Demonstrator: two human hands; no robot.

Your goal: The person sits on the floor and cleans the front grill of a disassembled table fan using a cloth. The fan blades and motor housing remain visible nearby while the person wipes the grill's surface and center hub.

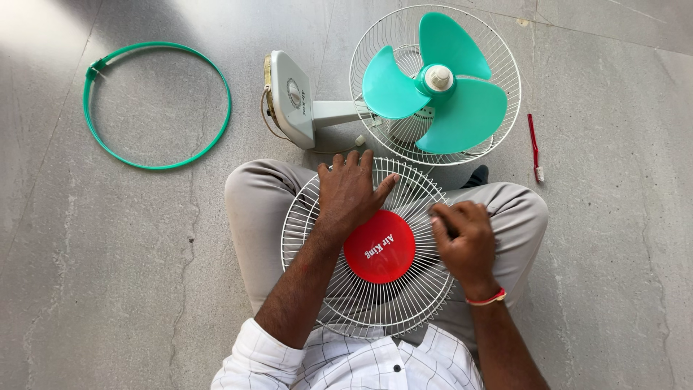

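- While we sit cross-legged on the grey floor, the white wire fan guard lies flat across our lap, its red centre disc facing up.
- Our left hand rests palm-down on the guard's upper-left wires, just above the disc, fingers spread and gripping nothing.
- Our right hand sits at the guard's right edge, just beside the disc, fingers curled together against the wires; we cannot tell whether they pinch anything.
- Beyond the guard's far rim lies the fan body: white base, rear guard and teal three-blade rotor, rotor uncovered.
- Right of the fan body, well apart from the lap guard, lies a red-handled brush.
- Far left of the lap guard lies a green plastic ring on the floor.
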